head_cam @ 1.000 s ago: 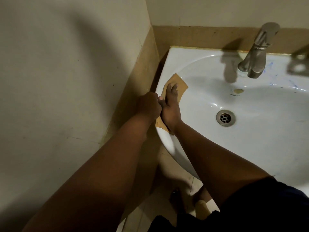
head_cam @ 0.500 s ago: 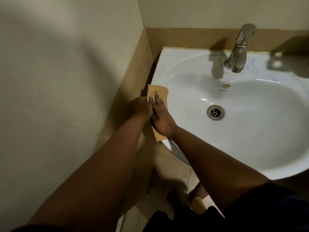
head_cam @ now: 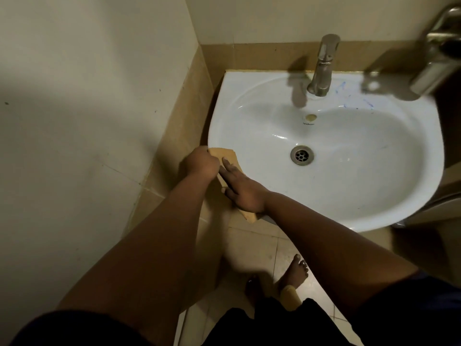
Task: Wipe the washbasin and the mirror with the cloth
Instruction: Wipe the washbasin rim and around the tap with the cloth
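Note:
A white washbasin (head_cam: 361, 186) hangs in the corner, with a drain (head_cam: 302, 155) in its bowl. A tan cloth (head_cam: 224, 154) is draped over the basin's front-left rim, and one corner hangs below the edge. My left hand (head_cam: 200, 164) is closed on the cloth's left end at the rim. My right hand (head_cam: 243, 188) lies flat on the cloth with fingers stretched out, pressing it against the rim. The mirror is out of view.
A steel tap (head_cam: 323, 66) stands at the back of the basin, with blue marks (head_cam: 354, 96) on the ledge to its right. A blurred metal fitting (head_cam: 439, 53) juts in at top right. Walls close in on the left and behind. My bare feet (head_cam: 294, 275) stand on floor tiles.
Both hands and the cloth have slid along the left rim toward the front of the basin. The camera has shifted, bringing the whole basin and the floor into view.

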